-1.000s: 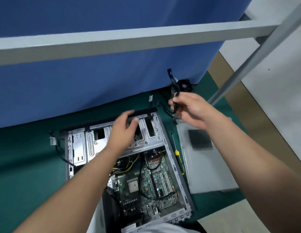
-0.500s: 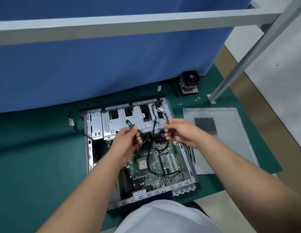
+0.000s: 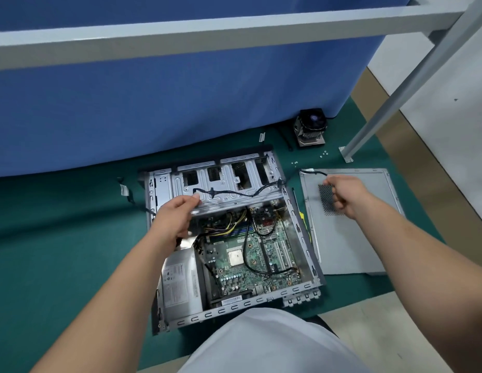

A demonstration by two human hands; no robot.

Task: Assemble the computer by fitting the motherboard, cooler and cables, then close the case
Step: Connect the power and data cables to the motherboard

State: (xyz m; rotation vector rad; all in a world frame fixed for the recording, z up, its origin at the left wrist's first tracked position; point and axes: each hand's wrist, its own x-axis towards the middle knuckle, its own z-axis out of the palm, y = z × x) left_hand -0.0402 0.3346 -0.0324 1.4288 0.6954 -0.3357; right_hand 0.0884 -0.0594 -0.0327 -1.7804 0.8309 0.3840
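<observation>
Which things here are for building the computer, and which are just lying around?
For the job: case, motherboard, black cable held by the left hand and right hand, cooler, side panel, screws.

Lying about: blue screen, grey frame, green mat.

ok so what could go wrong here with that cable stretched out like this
The black cable runs taut between the left hand and right hand across the drive cage; pulling harder might snag it on the metal edges. The CPU sits bare, so a slipped connector could strike it.
</observation>
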